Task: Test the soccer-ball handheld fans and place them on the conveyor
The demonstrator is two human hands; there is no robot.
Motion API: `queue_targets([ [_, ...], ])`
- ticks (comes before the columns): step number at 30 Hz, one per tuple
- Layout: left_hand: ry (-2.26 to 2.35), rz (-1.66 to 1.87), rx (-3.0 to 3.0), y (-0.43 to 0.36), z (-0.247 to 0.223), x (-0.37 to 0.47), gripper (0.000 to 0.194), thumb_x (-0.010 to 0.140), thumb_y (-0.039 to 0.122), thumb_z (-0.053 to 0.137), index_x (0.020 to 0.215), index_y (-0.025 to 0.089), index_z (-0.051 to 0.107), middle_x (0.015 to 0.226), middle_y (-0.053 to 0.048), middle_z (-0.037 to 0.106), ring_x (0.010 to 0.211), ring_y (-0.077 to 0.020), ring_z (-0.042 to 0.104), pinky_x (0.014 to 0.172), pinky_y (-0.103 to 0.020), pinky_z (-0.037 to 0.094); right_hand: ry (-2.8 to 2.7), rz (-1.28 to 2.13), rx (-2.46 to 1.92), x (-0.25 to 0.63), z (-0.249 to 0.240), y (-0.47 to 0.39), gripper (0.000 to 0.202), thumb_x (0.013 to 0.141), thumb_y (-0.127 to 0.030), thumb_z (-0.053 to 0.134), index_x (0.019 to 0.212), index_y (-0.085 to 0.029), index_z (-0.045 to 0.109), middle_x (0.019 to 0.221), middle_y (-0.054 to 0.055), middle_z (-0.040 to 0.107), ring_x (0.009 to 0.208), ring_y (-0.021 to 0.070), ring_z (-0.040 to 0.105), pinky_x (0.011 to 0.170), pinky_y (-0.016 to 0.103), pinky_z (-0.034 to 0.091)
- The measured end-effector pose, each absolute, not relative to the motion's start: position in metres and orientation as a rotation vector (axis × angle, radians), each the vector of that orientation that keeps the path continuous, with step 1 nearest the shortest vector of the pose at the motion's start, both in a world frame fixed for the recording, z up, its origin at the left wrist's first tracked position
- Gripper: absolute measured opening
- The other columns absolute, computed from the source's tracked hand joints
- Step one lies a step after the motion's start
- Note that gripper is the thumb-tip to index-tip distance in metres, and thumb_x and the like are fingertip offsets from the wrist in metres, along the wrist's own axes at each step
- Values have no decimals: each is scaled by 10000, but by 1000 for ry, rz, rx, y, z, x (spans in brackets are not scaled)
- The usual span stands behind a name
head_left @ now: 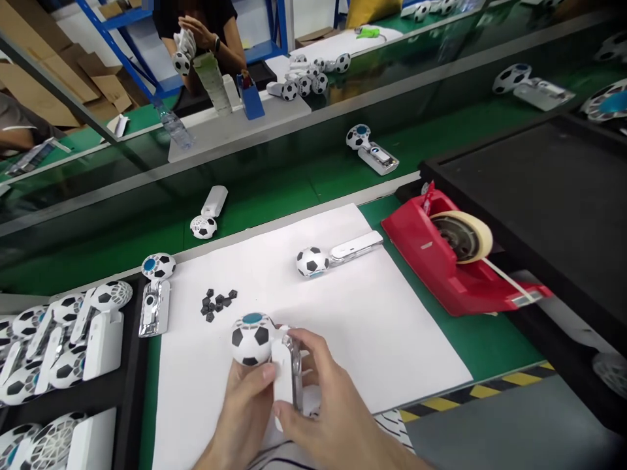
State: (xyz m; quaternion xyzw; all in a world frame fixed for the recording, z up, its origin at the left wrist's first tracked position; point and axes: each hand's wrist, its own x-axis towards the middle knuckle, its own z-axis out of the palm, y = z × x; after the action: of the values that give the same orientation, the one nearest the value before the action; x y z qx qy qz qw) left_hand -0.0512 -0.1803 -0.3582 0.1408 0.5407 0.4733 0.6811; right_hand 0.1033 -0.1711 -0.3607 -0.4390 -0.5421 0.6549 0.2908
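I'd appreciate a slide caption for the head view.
Left hand and right hand hold a soccer-ball-patterned device above white paper.

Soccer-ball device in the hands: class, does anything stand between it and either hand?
Nothing visible does: the left hand touches the soccer-ball device with its thumb at the white handle, and the right hand grasps the handle's other side.

Held device [283, 378] partly hidden (by right hand [333, 398]); black tray [130, 375] cut off left.
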Motion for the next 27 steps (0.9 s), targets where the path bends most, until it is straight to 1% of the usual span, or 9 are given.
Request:
queue_targets([
  [3, 1294, 1075, 741, -177, -351, -81, 733, 738, 464, 775, 1385, 304, 470, 1399, -96, 549, 1220, -337, 561, 979, -424, 502, -1578, 1809, -1213, 116, -355, -168, 901, 750, -232, 659, 1518, -267, 188, 1111, 87, 681, 960, 270, 657, 834, 430, 544],
  [6, 1305, 667, 1156, -168, -334, -104, 781, 730, 463, 803, 1417, 317, 462, 1379, -83, 557, 1278, -318, 506, 1107, -422, 379, -1728, 1944, -1258, 127, -349, -165, 950, 722, -250, 653, 1542, -265, 174, 1237, 132, 654, 991, 315, 644, 839, 470, 519],
  [9, 1238, 232, 1211, -161, -323, -107, 742, 740, 418, 813, 1411, 333, 507, 1361, -63, 580, 1260, -302, 516, 1068, -384, 398, -1760, 2128, -1182, 133, -347, -166, 969, 698, -227, 655, 1536, -311, 176, 1338, 109, 611, 1013, 309, 644, 850, 448, 503],
  [12, 1114, 169, 1157, -160, -322, -97, 603, 767, 394, 795, 1333, 308, 605, 1343, -53, 609, 1220, -281, 549, 1002, -329, 431, -1747, 2249, -1234, 138, -347, -167, 1010, 678, -244, 713, 1529, -345, 180, 1383, 86, 579, 1040, 296, 631, 884, 437, 483],
  [14, 1043, 214, 1073, -163, -325, -88, 531, 800, 390, 767, 1302, 282, 634, 1272, -51, 655, 1133, -249, 598, 959, -305, 444, -1779, 2290, -1297, 143, -347, -166, 991, 679, -268, 727, 1520, -340, 206, 1353, 86, 594, 1015, 293, 636, 841, 416, 496],
  [17, 1024, 299, 982, -170, -327, -76, 487, 824, 410, 741, 1268, 228, 657, 1088, -43, 709, 983, -209, 626, 874, -281, 457, -1936, 2222, -1244, 149, -343, -162, 797, 771, -290, 666, 1479, -327, 302, 1271, 70, 633, 1045, 289, 632, 784, 373, 509],
  [21, 1086, 368, 980, -176, -323, -68, 484, 836, 432, 723, 1259, 207, 651, 994, -16, 701, 923, -181, 609, 808, -251, 455, -2251, 1774, -1139, 148, -331, -156, 646, 833, -325, 671, 1424, -270, 415, 1355, 106, 542, 1116, 300, 596, 840, 396, 513],
  [25, 1064, 343, 983, -184, -319, -66, 481, 863, 450, 684, 1288, 236, 616, 1063, -1, 691, 994, -183, 604, 852, -235, 458, -2519, 1445, -1166, 140, -319, -151, 242, 871, -307, 709, 1066, -182, 636, 1067, 75, 614, 862, 219, 626, 707, 335, 520],
  [27, 1074, 355, 1001, -191, -319, -65, 437, 874, 463, 664, 1254, 250, 628, 1092, 8, 685, 1016, -184, 607, 857, -222, 460, -2712, 1410, -915, 135, -314, -147, 149, 903, -326, 690, 899, -179, 673, 906, 38, 629, 815, 205, 619, 650, 307, 496],
])
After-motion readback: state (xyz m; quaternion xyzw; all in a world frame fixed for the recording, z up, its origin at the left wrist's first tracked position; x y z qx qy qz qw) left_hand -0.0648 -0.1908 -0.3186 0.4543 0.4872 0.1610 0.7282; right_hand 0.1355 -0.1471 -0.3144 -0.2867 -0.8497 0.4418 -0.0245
